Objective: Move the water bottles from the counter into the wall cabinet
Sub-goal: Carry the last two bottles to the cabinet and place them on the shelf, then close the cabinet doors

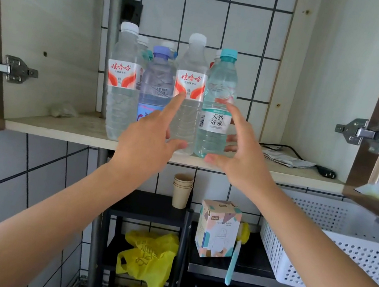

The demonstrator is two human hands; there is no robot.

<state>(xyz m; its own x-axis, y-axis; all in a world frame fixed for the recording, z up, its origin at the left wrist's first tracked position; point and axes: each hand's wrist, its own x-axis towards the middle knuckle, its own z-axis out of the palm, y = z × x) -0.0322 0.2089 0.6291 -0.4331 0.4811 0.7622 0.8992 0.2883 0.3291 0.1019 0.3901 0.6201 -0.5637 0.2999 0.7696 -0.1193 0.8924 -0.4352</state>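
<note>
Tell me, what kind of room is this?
Most likely a small home kitchen: a white tiled wall, an open wall cabinet with water bottles on its shelf, and stacked paper cups on a black rack below.

The teal-capped clear plastic water bottle (218, 103) stands at the front of the pale wooden cabinet shelf (61, 128). Just left of it is a white-capped red-labelled plastic bottle (190, 81), further left a purple-capped plastic bottle (158, 81), then a second white-capped red-labelled bottle (122, 78). Right of it lie folded white papers (287, 159); below it, stacked brown paper cups (182, 189).
</note>
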